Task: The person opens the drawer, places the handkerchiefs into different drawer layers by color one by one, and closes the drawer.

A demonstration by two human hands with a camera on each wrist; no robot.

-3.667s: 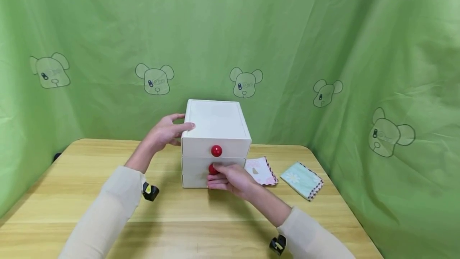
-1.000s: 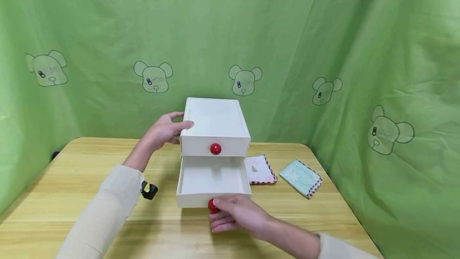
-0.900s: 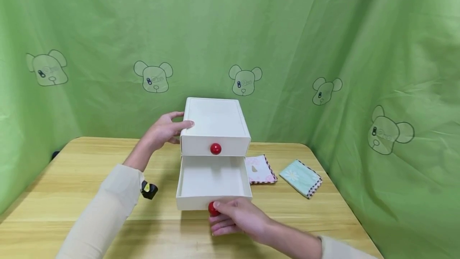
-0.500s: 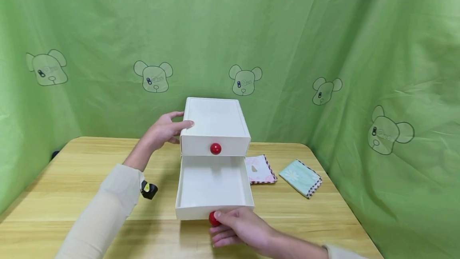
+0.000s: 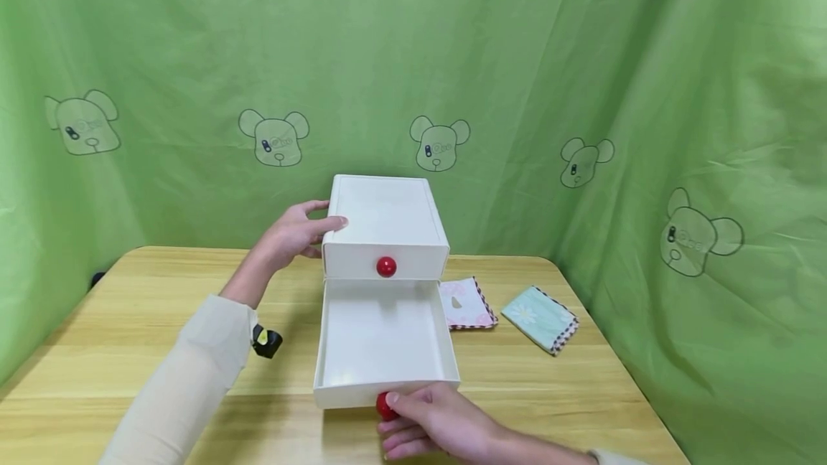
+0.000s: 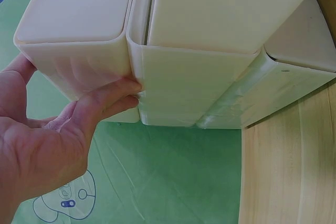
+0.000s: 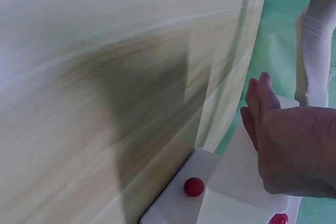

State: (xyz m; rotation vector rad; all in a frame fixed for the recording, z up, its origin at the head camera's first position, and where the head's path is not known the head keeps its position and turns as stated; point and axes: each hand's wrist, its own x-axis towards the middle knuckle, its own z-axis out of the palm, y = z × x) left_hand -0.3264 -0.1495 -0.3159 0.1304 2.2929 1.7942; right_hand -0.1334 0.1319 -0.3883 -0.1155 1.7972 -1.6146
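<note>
A white two-tier drawer box [image 5: 386, 210] stands on the table, with its upper drawer [image 5: 352, 262] closed and a round red knob [image 5: 386, 266] on the front. The lower drawer [image 5: 381, 339] is pulled far out, and its inside is bare. My right hand [image 5: 446, 422] pinches the lower drawer's red knob [image 5: 385, 406] between thumb and fingers; that hand also shows in the right wrist view. My left hand [image 5: 293, 234] steadies the box from the left, thumb on the top edge. In the left wrist view its extended fingers [image 6: 113, 95] press against the side wall.
To the right of the box lie a folded white-and-pink cloth [image 5: 468, 305], partly hidden by it, and a folded mint-green cloth [image 5: 540, 319] with a flower. Green curtain [image 5: 517, 56] printed with bear heads encloses the wooden table [image 5: 194, 364] at the back and sides.
The lower drawer, closed in the oldest frame, has slid out toward me with my right hand on its knob, a little farther within the last half second. My left hand has stayed put.
</note>
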